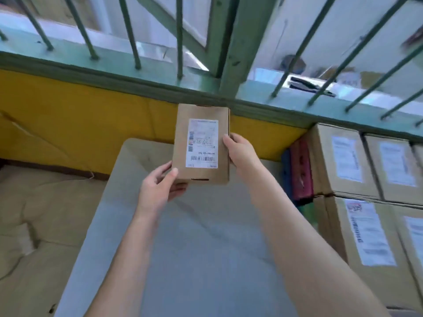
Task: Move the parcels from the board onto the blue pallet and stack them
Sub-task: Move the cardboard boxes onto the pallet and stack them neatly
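A small brown parcel (201, 144) with a white label facing up is held in the air above a pale board (194, 236), in front of a yellow wall (80, 110). The left hand (158, 186) has its grip closed on the parcel's near left corner, thumb on top and fingers beneath. The right hand (240, 152) grips the right edge, thumb on the top face. To the right, labelled cardboard boxes (357, 179) stand stacked in rows beneath a green barred railing (160, 72).
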A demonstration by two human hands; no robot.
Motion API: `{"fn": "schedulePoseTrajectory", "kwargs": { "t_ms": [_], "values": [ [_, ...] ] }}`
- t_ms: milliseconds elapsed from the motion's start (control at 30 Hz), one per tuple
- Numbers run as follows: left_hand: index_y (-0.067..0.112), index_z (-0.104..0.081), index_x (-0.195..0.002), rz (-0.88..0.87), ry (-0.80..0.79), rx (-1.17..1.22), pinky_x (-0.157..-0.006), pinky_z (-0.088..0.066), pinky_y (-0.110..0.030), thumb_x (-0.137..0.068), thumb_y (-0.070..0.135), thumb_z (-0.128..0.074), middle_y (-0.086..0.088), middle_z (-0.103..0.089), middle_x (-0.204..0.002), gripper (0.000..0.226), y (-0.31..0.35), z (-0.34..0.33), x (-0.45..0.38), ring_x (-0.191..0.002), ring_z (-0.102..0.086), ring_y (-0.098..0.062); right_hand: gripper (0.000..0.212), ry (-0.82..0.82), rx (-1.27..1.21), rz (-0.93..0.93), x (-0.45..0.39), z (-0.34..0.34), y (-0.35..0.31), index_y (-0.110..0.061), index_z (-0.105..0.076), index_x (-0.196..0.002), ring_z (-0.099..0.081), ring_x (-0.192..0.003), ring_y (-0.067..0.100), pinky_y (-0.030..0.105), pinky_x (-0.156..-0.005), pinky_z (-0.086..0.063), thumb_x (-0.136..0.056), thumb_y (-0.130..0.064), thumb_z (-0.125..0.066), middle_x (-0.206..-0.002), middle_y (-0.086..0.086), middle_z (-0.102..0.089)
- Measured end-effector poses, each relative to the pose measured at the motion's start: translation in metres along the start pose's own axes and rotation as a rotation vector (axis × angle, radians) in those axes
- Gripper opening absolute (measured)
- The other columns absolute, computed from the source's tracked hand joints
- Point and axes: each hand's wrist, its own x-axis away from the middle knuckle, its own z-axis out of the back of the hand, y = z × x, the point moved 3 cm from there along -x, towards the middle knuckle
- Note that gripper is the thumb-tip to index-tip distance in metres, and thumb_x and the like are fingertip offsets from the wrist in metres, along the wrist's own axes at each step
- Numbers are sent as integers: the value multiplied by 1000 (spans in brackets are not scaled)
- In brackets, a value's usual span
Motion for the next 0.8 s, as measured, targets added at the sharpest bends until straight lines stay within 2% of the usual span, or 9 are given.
{"fn": "schedulePoseTrajectory", "kwargs": {
  "t_ms": [100, 200, 333, 467, 567, 667, 733, 800],
  "values": [
    [13, -62, -121, -35, -120, 10, -65, -60, -29, -93, 17, -64, -12, -76, -92, 28, 8, -81, 45, -77, -75, -29, 46, 105, -137, 118, 49, 107, -12, -25, -46, -144, -67, -100, 12, 32, -84, -58, -99, -32, -54, -120, -2, -67],
    [16, -63, -117, -90, -231, 1, -69, -60, -31, -90, 21, -66, -15, -76, -96, 27, 4, -165, 100, -82, -74, -32, 46, 210, -143, 265, 96, 215, -2, -28, -48, -142, -66, -97, 10, 25, -79, -54, -97, -31, -54, -109, -6, -68],
    [21, -64, -112, -140, -307, -49, -68, -60, -32, -87, 26, -69, -14, -75, -96, 26, -30, -270, 178, -83, -74, -34, 48, 204, -171, 320, 142, 348, 44, -32, -49, -143, -67, -102, 16, 43, -92, -54, -95, -32, -54, -111, -2, -72],
    [12, -58, -117, -46, -378, -109, -62, -60, -32, -94, 17, -61, -22, -72, -95, 24, -80, -375, 250, -77, -74, -35, 49, 274, -239, 300, 184, 467, 101, -36, -45, -144, -69, -100, 15, 40, -89, -56, -96, -30, -56, -114, -2, -70],
    [13, -57, -109, -33, -426, -154, -60, -60, -31, -95, 14, -60, -23, -70, -97, 14, -109, -433, 290, -72, -74, -33, 50, 313, -242, 248, 203, 530, 143, -43, -41, -144, -68, -100, 15, 41, -88, -57, -96, -38, -55, -115, -4, -68],
    [8, -55, -114, -30, -468, -268, -62, -60, -35, -95, 13, -60, -20, -69, -99, 20, -136, -469, 315, -74, -74, -34, 48, 353, -214, 221, 209, 567, 182, -47, -42, -141, -62, -110, 18, 44, -93, -54, -94, -45, -50, -125, -5, -63],
    [8, -55, -117, -37, -502, -435, -71, -61, -42, -93, 17, -63, -16, -67, -104, 27, -154, -483, 326, -81, -73, -33, 48, 418, -215, 217, 211, 584, 206, -41, -43, -143, -61, -109, 14, 36, -87, -54, -95, -43, -51, -130, -4, -60],
    [15, -59, -116, -193, -520, -686, -78, -60, -41, -92, 27, -64, -6, -67, -105, 27, -167, -492, 331, -88, -71, -23, 47, 476, -210, 200, 214, 601, 227, -35, -44, -144, -62, -107, 12, 30, -82, -54, -98, -40, -51, -130, -2, -61]
  ]
}}
